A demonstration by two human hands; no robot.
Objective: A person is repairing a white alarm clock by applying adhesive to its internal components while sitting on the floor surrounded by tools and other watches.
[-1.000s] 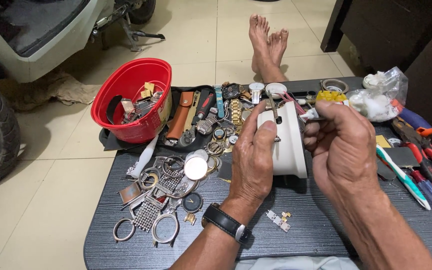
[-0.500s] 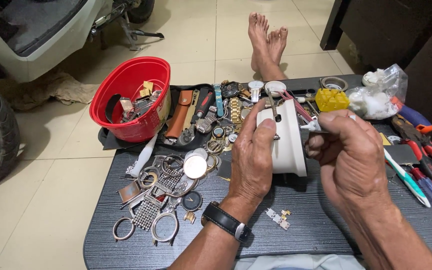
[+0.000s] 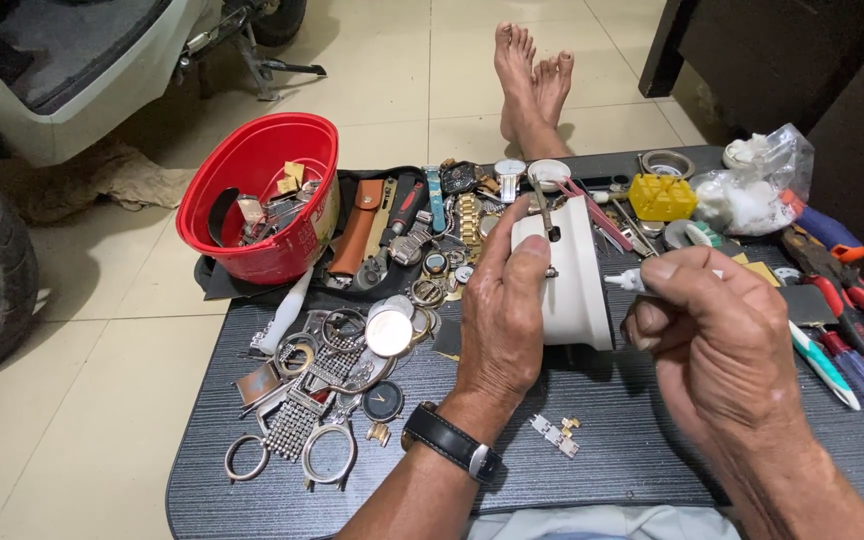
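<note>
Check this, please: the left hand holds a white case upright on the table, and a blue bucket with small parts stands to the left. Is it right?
Not quite: the bucket is red, not blue, as the head view shows. The left hand does hold the white case upright on the table.

The counter (image 3: 652, 450) lay across the person's lap; the left hand (image 3: 500, 310) sat at its middle, gripping the clock body (image 3: 574, 275) from the left; the right hand (image 3: 717, 340) hovered just right of it, a small tool (image 3: 624, 281) between them. Left of the left hand lay a heap of watch cases and bands (image 3: 337, 385); behind that heap, at the counter's far left corner, stood the bucket (image 3: 262, 205) with scraps in it. Screwdrivers and pliers (image 3: 847, 320) lay along the right edge; the plastic bag (image 3: 757, 185) sat behind them. Before the hands rested loose band links (image 3: 557, 432). Beyond the counter, the bare feet (image 3: 532, 75) rested on the floor (image 3: 392, 80).
</note>
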